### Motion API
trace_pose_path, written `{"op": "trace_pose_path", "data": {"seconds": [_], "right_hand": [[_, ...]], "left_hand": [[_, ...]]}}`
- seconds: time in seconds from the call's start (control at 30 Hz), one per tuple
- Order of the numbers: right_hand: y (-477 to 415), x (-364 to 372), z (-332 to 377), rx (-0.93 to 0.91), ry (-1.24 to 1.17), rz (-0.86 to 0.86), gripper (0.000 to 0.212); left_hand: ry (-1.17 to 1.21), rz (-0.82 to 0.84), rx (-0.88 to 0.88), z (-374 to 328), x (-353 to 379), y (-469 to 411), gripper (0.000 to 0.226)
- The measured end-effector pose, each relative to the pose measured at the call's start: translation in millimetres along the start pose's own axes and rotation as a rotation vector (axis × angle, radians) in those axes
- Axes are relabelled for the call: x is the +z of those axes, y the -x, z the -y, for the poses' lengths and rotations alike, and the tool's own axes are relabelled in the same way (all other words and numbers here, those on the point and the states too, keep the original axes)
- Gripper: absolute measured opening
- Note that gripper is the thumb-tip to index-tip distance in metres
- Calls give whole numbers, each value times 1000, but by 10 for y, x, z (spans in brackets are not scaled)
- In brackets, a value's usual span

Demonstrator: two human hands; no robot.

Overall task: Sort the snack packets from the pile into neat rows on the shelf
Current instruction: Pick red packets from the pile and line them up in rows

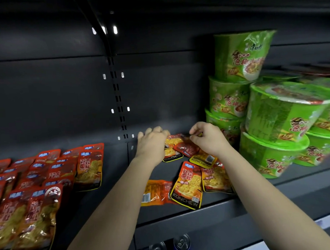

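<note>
Snack packets [188, 183] looked light, soft and slippery, best pinched by an edge. Right hand [207, 139] pinched one by its corner; left hand [151, 144] curled over others, hold unclear.

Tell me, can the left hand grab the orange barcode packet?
Probably yes. The orange barcode packet lies mostly uncovered at the front; the left hand only needs to draw back from the pile.

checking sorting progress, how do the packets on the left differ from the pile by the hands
The left packets lie in overlapping rows, all face up; the pile packets are scattered at mixed angles, one showing its barcode back. The left packets are more numerous. Both are red-orange packets on the same shelf.
</note>
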State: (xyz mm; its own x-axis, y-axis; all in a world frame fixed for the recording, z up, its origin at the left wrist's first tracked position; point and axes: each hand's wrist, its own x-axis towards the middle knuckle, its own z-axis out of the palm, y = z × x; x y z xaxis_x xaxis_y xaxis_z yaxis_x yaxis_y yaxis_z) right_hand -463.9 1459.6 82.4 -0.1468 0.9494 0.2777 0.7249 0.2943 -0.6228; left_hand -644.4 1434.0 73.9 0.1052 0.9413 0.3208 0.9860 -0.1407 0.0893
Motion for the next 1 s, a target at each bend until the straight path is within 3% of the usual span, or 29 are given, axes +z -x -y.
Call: {"op": "trace_pose_path", "data": {"seconds": [0.23,0.33,0.43,0.63,0.87,1.0], "right_hand": [[4,57,-3,4,-23,4,6],[-18,68,10,40,-102,42,5],[-29,72,68,100,-344,131,1],[-69,116,240,179,-581,227,15],[-126,181,265,291,-775,218,33],[-130,172,214,259,-905,211,16]], "left_hand": [[159,-90,0,82,37,4,14],[299,-150,-5,143,-11,0,11],[325,-252,16,170,-90,4,7],[338,-439,35,130,-195,79,7],[384,-445,205,114,-159,125,4],[512,-375,302,112,-106,122,6]]}}
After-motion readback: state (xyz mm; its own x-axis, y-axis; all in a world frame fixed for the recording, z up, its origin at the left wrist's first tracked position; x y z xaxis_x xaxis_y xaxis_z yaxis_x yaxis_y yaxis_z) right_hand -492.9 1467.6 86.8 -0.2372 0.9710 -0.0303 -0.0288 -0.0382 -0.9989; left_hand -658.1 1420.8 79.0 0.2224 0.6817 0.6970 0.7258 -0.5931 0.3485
